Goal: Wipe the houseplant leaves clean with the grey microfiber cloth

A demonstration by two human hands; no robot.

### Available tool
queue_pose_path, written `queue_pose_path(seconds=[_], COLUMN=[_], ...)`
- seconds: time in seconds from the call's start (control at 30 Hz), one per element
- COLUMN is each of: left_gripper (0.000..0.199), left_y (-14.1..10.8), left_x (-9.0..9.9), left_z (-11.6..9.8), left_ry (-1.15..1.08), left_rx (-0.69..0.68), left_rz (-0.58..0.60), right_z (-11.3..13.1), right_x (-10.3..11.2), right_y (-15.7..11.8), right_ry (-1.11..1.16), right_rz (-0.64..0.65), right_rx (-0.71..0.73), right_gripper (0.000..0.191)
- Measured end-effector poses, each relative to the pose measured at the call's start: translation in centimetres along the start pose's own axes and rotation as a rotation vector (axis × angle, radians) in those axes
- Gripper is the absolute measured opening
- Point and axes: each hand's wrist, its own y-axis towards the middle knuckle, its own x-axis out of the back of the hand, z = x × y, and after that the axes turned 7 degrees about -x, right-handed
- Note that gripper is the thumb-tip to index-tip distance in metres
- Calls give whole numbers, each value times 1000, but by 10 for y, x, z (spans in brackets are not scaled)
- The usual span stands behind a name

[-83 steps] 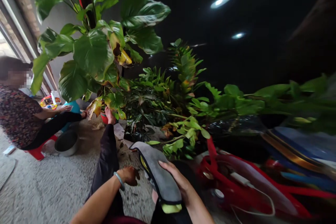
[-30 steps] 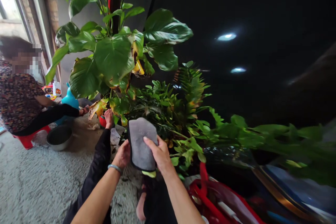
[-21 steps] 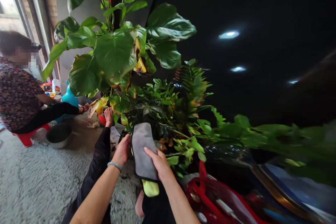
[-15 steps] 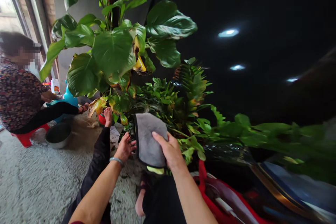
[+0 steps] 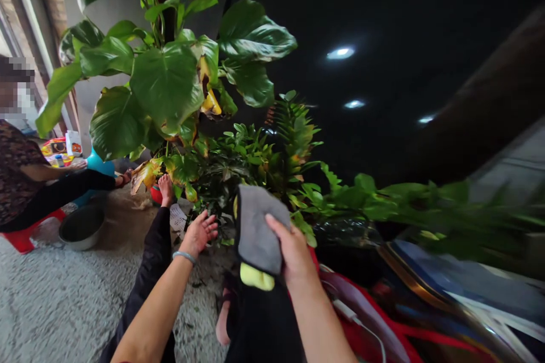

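My right hand (image 5: 293,247) grips a folded grey cloth (image 5: 259,229) with black edging, its thumb lying on top. A yellow-green part (image 5: 256,277) shows below the cloth's lower edge. My left hand (image 5: 200,233), with a light bangle at the wrist, is to the left of the cloth, palm turned inward and fingers apart. It holds nothing and does not touch the cloth. Both hands are above my legs, in front of the green plants (image 5: 251,150).
A person (image 5: 21,170) sits on a red stool (image 5: 21,241) at the left, near a grey basin (image 5: 82,228). A big-leaved plant (image 5: 164,82) rises ahead. At the lower right lies a red bag (image 5: 361,306) with a white cable.
The view has turned right, so the surroundings shift left. My right hand and the cloth have moved right, away from my left hand, and more of the yellow-green part shows.
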Motion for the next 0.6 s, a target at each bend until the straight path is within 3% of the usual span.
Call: queue_pose_path(seconds=[0.07, 0.13, 0.27, 0.37, 0.43, 0.5, 0.6], left_gripper=[44, 49, 42, 34, 37, 42, 44], left_y=[-3, -6, -10, -11, -13, -15, -18], left_x=[-4, -8, -10, -6, -2, 0, -1], left_z=[-1, -3, -4, -3, 0, 4, 9], left_ry=[-2, 14, 87, 99, 100, 99, 58], left_rx=[-98, -180, -275, -317, -283, -242, -212], left_rz=[5, 29, 33, 24, 34, 50, 60], right_z=[18, 12, -50, -77, -65, -35, 4], right_x=[-7, -19, -30, -17, -9, -7, -23], right_y=[19, 28, 8, -20, -29, -29, -15], right_ry=[114, 166, 56, 35, 50, 80, 103], right_rz=[-105, -91, 198, 266, 231, 186, 213], right_rx=[58, -18, -301, -320, -258, -151, -21], right_gripper=[42, 33, 33, 42, 46, 50, 51])
